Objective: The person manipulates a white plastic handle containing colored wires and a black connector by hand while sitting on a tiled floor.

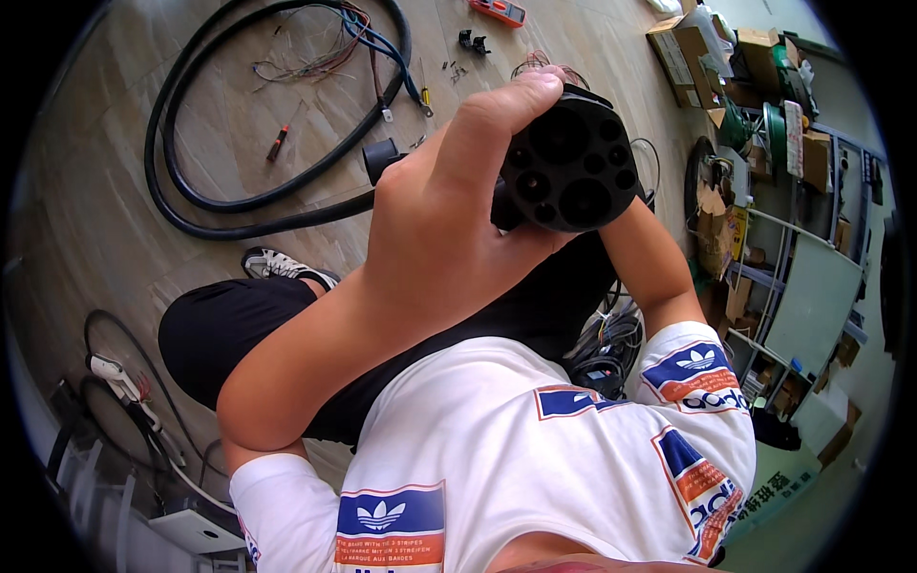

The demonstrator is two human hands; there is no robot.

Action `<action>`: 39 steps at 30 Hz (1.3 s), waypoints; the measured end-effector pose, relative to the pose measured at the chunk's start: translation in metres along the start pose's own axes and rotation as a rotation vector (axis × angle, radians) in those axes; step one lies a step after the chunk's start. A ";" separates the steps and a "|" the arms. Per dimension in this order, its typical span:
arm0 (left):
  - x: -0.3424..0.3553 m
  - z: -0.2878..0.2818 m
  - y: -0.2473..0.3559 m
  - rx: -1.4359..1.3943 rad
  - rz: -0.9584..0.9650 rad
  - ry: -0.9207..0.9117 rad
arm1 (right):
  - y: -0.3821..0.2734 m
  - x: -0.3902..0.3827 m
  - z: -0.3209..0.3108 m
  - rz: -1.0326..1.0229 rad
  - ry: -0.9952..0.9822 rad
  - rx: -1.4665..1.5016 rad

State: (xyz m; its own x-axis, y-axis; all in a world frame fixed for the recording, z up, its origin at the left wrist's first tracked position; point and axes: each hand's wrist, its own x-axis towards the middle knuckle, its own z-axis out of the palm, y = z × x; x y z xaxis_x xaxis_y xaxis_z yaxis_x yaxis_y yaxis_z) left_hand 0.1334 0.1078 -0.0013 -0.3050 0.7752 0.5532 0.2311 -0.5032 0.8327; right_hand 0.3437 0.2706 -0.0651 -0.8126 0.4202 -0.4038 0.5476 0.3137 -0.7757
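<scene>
My left hand (435,196) is wrapped round a black charging plug (573,162), its round face with several pin holes turned up toward me. The fingers reach over its upper edge and along its lower side. My right forearm (654,258) comes up behind the plug from the right; the right hand is hidden there, so its fingers do not show. A thick black cable (277,227) runs behind my left hand and loops on the floor. Beside that hand is a black cylindrical part (381,160). Stripped wires (330,57) with metal lugs (387,114) lie within the loop.
On the tiled floor lie a red-and-black pen-like tool (278,143), a red multimeter (499,12), a black clamp piece (474,42) and small screws (456,71). Coiled cables (611,344) sit by my legs. Shelving (812,277) with boxes stands right; a white connector (117,374) lies left.
</scene>
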 end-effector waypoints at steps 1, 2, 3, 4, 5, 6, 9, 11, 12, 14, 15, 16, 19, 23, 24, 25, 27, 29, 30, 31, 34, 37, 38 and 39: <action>0.000 -0.001 0.001 0.002 -0.009 -0.002 | 0.001 0.001 0.000 0.003 -0.001 -0.006; 0.001 -0.002 0.000 0.007 -0.003 0.001 | 0.000 0.002 0.001 0.005 -0.001 -0.011; 0.001 -0.003 -0.001 0.017 -0.002 0.004 | 0.001 0.003 0.002 0.004 -0.006 -0.010; 0.000 -0.005 0.000 0.023 -0.014 0.005 | 0.002 0.005 0.002 0.001 -0.009 -0.012; 0.000 -0.005 0.000 0.027 -0.028 0.006 | 0.003 0.007 0.001 0.002 -0.011 -0.013; 0.001 -0.004 0.000 0.019 -0.048 0.006 | 0.003 0.008 0.001 0.006 -0.009 -0.020; 0.002 -0.005 0.000 0.026 -0.072 0.013 | 0.004 0.013 0.003 0.003 -0.018 -0.022; 0.002 -0.001 -0.004 0.028 -0.033 0.064 | 0.004 0.012 0.006 0.007 -0.022 -0.021; 0.003 0.003 -0.009 0.024 0.007 0.111 | 0.004 0.012 0.006 0.008 -0.024 -0.020; 0.002 0.004 -0.008 0.039 0.012 0.108 | 0.005 0.013 0.006 0.013 -0.030 -0.022; 0.002 0.000 -0.002 0.052 -0.022 0.057 | 0.004 0.010 0.006 0.017 -0.023 -0.022; 0.002 -0.002 0.001 0.065 -0.056 0.006 | 0.005 0.009 0.005 0.017 -0.022 -0.019; -0.002 0.001 -0.004 0.062 0.005 0.029 | 0.004 0.007 0.004 0.018 -0.026 -0.024; -0.004 0.002 -0.005 0.051 0.020 0.012 | 0.010 0.005 0.004 0.029 -0.019 -0.027; -0.004 0.002 -0.004 0.052 0.019 0.007 | 0.011 0.006 0.004 0.028 -0.018 -0.029; -0.003 0.002 -0.003 0.054 0.018 0.001 | 0.013 0.007 0.004 0.031 -0.017 -0.031; -0.003 0.001 -0.001 0.041 -0.020 -0.005 | 0.017 0.013 0.004 0.041 -0.021 -0.044; 0.001 -0.005 -0.004 0.037 -0.061 -0.032 | 0.023 0.022 0.006 0.062 -0.025 -0.066; 0.003 -0.010 -0.006 -0.055 -0.101 -0.014 | 0.025 0.026 0.009 0.069 -0.029 -0.068; 0.006 -0.013 -0.008 -0.148 -0.142 0.004 | 0.026 0.028 0.010 0.089 -0.036 -0.078; 0.014 -0.027 -0.021 -0.352 -0.235 0.090 | 0.018 0.034 0.012 0.190 -0.083 -0.083; 0.021 -0.046 -0.029 -0.394 -0.296 0.176 | -0.002 0.036 0.016 0.157 -0.092 -0.030; 0.022 -0.052 -0.030 -0.388 -0.310 0.188 | -0.005 0.037 0.017 0.143 -0.095 -0.024; 0.022 -0.059 -0.031 -0.380 -0.323 0.204 | -0.010 0.039 0.019 0.127 -0.102 -0.019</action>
State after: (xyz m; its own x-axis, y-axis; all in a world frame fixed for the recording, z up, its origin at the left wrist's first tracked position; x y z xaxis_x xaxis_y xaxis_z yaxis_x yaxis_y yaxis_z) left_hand 0.0653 0.1181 -0.0134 -0.4872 0.8425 0.2297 -0.2432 -0.3835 0.8909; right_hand 0.3028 0.2676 -0.0827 -0.7521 0.3693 -0.5459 0.6502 0.2804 -0.7061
